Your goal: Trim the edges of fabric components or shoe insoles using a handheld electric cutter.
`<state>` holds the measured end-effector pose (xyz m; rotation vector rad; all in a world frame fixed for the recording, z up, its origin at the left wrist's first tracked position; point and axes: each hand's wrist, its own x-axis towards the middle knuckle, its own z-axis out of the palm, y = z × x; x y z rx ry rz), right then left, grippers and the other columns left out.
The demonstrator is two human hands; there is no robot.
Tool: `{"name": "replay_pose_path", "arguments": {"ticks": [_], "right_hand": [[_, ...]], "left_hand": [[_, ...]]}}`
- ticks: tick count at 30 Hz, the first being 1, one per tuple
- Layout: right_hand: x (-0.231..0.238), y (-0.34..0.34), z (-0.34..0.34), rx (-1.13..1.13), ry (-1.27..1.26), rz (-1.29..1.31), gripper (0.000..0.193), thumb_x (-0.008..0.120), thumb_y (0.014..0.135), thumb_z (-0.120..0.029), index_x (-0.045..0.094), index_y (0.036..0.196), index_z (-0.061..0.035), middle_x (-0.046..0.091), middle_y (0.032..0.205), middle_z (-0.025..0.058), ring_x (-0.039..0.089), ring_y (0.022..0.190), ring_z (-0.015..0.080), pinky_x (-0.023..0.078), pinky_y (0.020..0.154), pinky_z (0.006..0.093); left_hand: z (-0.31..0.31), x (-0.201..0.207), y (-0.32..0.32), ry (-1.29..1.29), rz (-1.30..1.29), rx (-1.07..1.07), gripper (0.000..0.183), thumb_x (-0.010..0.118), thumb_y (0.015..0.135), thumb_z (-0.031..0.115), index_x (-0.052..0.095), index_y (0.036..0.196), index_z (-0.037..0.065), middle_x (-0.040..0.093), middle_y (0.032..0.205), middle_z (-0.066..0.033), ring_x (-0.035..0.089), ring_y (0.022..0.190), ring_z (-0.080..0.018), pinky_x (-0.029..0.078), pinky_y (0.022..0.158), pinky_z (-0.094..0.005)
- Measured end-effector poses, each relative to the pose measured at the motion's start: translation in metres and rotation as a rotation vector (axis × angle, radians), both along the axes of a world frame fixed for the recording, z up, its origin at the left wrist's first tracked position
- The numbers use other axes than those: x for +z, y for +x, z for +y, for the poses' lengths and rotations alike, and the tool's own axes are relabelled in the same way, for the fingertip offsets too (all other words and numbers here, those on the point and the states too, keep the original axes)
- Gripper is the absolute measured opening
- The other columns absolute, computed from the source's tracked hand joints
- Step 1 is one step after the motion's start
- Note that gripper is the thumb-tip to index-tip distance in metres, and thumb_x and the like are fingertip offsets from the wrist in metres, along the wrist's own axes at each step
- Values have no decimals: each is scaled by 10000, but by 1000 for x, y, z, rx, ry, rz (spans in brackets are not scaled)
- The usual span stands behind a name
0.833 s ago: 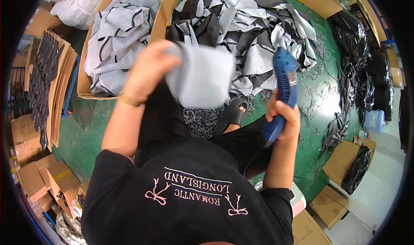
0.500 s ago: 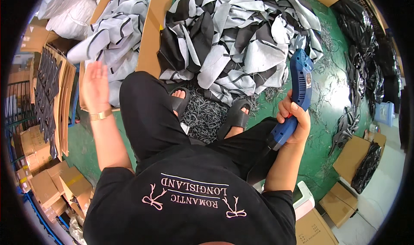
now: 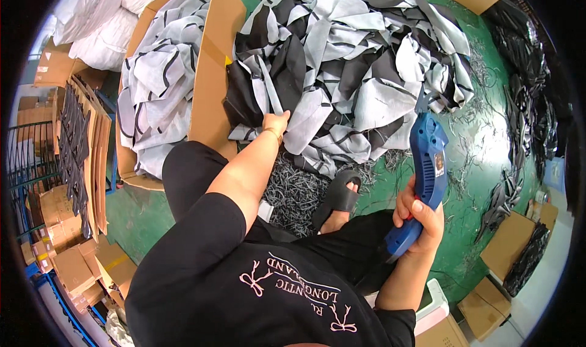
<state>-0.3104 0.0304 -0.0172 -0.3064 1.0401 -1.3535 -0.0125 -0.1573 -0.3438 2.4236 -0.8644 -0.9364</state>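
My left hand [image 3: 276, 122] reaches forward to the near left side of a big pile of grey and black fabric pieces [image 3: 342, 35]. Its fingers are closed at the lower end of a narrow pale fabric piece [image 3: 271, 87]; the fingertips are partly hidden. On the right, my right hand [image 3: 421, 215] is wrapped round the handle of blue electric shears [image 3: 429, 157], with a finger by the red trigger. The shears point away from me, their dark blades [image 3: 422, 101] close to the pile's right edge and apart from my left hand.
A tall cardboard box [image 3: 213, 72] full of similar fabric pieces stands left of the pile. Thin dark offcuts [image 3: 293, 191] cover the floor by my sandal [image 3: 339, 197]. Stacked cartons [image 3: 73, 264] line the left; black plastic bags [image 3: 519, 54] lie along the right.
My left hand has moved right, from beside the cardboard box to the pile. A pale piece that was in the air over the box has dropped. The shears stay in my right hand.
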Motion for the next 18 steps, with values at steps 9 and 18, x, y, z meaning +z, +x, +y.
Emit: {"name": "replay_pose_path", "arguments": {"ticks": [9, 18], "right_hand": [[-12, 0, -17, 103, 22, 79, 487, 730, 707, -164, 514, 1083, 55, 557, 738, 99, 585, 672, 204, 513, 560, 326], [-29, 37, -26, 252, 91, 191, 512, 776, 722, -236, 531, 1120, -28, 593, 1071, 136, 594, 947, 240, 486, 830, 362]], "left_hand": [[-2, 162, -48, -422, 883, 77, 86, 565, 822, 158, 552, 811, 73, 540, 728, -12, 516, 627, -121, 434, 551, -257], [144, 276, -70, -871, 529, -1159, 161, 601, 687, 72, 505, 801, 11, 423, 1207, -204, 446, 1119, -380, 377, 973, -415]]}}
